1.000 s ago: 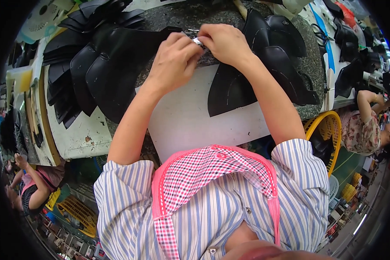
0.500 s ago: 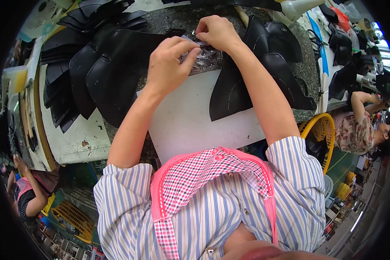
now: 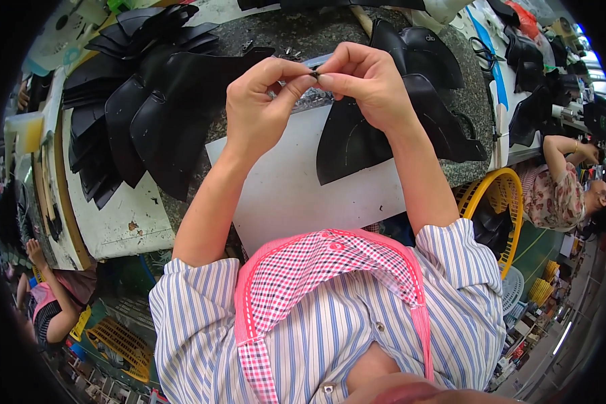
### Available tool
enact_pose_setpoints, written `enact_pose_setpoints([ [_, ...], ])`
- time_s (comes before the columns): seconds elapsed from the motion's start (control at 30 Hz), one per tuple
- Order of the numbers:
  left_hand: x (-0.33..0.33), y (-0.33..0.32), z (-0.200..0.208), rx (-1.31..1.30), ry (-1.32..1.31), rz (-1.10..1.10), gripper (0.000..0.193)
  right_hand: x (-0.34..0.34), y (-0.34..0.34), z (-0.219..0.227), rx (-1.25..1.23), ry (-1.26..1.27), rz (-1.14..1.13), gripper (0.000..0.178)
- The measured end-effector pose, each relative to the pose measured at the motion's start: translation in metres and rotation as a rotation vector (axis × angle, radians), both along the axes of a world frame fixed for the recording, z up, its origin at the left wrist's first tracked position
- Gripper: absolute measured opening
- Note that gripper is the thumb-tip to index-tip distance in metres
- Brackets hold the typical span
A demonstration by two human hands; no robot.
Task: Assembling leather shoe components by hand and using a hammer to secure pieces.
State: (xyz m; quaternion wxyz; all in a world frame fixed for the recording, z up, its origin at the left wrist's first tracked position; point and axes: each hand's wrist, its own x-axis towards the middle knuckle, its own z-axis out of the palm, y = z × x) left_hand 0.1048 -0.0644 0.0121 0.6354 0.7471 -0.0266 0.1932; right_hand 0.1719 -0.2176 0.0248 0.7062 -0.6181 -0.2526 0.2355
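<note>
Both of my hands are raised above the desk [image 3: 296, 195] and meet at the fingertips. My left hand [image 3: 259, 111] and right hand [image 3: 367, 84] pinch one small dark metal part [image 3: 314, 73] between thumbs and forefingers; it is too small to identify further. Directly below lies a white sheet [image 3: 303, 188] on the speckled grey surface. A black cut leather piece [image 3: 357, 138] rests just beside my right wrist, overlapping the sheet's edge. A fanned stack of black leather pieces [image 3: 141, 114] sits to my left. A yellow basket [image 3: 501, 202] stands off the desk's right end, near a seated person [image 3: 559, 182].
</note>
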Motion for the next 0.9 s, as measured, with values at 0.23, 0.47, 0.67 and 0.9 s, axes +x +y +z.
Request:
enact_pose_setpoints([
  [0.23, -0.018, -0.004, 0.008, -0.111, 0.173, -0.106, 0.009, -0.013, -0.014, 0.006, 0.056, -0.093, -0.032, 0.016],
  [0.47, -0.018, -0.005, 0.010, -0.226, 0.235, -0.286, 0.013, -0.019, -0.018, 0.005, 0.041, -0.081, 0.014, 0.014],
  [0.67, -0.023, -0.011, -0.003, -0.905, 0.442, -0.627, 0.013, -0.023, -0.020, -0.001, 0.045, -0.415, -0.013, 0.014],
  [0.9, -0.049, -0.029, 0.000, -0.694, 0.446, -0.491, 0.020, -0.049, -0.033, -0.007, -0.084, -0.532, -0.123, 0.015],
])
